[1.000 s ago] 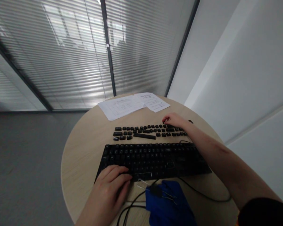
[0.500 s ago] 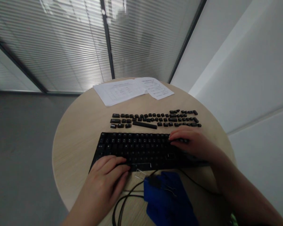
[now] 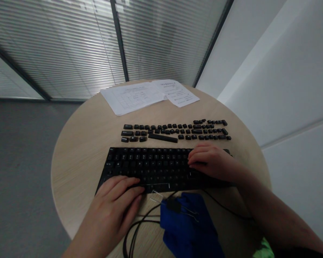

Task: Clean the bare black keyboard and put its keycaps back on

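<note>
A black keyboard (image 3: 150, 168) lies in front of me, with keycaps on its upper rows and bare switch spots in its lower part. My left hand (image 3: 115, 206) rests palm down on its lower left corner, fingers stretched out and holding nothing visible. My right hand (image 3: 210, 161) is over the upper right part, its fingers bent and bunched together against the keys. Whatever its fingertips pinch is hidden. Beyond the keyboard, several loose black keycaps (image 3: 172, 126) lie in rows, with the long space bar (image 3: 163, 138) slanting among them.
Below the keyboard sits a blue cloth (image 3: 190, 225) with a binder clip (image 3: 173, 205) on it. A black cable (image 3: 136, 229) loops beside the cloth. Printed papers (image 3: 136, 96) lie at the far side of the round wooden table (image 3: 78, 143). Blinds and a white wall stand behind.
My right hand has shifted slightly left along the keyboard's upper rows, its fingers now more bunched on the keys. The left hand stays on the lower left corner. The view has tilted a little.
</note>
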The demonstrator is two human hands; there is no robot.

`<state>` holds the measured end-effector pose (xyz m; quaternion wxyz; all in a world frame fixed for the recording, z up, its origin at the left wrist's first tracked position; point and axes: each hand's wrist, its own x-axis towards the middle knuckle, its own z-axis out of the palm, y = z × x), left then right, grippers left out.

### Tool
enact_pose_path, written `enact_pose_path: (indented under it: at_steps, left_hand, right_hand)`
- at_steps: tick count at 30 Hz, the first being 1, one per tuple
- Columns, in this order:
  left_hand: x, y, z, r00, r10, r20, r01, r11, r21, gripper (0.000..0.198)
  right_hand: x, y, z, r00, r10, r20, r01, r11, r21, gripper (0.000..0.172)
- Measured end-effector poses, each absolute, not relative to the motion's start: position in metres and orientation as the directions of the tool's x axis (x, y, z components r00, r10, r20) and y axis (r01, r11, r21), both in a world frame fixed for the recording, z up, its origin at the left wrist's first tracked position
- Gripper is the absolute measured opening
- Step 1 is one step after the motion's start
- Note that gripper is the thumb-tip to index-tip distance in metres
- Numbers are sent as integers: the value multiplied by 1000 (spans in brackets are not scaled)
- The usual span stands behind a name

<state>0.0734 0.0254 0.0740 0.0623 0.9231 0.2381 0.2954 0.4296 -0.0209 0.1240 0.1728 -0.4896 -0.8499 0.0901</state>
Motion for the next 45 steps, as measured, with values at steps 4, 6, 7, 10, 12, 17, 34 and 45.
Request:
enact_pose_path:
  at_steps: [4,6,7,10,12,17,34,45]
  left_hand:
    - [75,26,76,717,475,510,404,-880,251,19]
    - [75,27,76,716,479,509,404,-878,258,19]
    - [74,26,76,715,479,508,402,-877,262,20]
    - [72,26,73,717,486,500,405,-874,270,21]
    - [72,25,73,719,490,492,409,-872,269,21]
    - [75,25,76,710,484,511,399,-875,274,19]
    - [77,24,75,705,513,490,407,-858,313,19]
    - [79,25,77,702,537,467,434,-843,318,22]
  right_hand:
    - [430,-21,124,-464,863,200,823,504,-264,9]
    - [430,-22,124,-457,869,188,829,493,-264,6]
    - [430,-22,123,-456,871,183,829,490,-268,6]
    - [429,-22,123,-459,870,181,829,492,-266,5]
    - [429,-22,123,-457,869,187,834,492,-249,6]
    - [426,-23,125,-466,866,184,841,497,-212,18]
    - [427,-19,124,-360,933,2,904,350,-247,9]
    - [412,-19,130,-169,981,-97,972,150,-180,9]
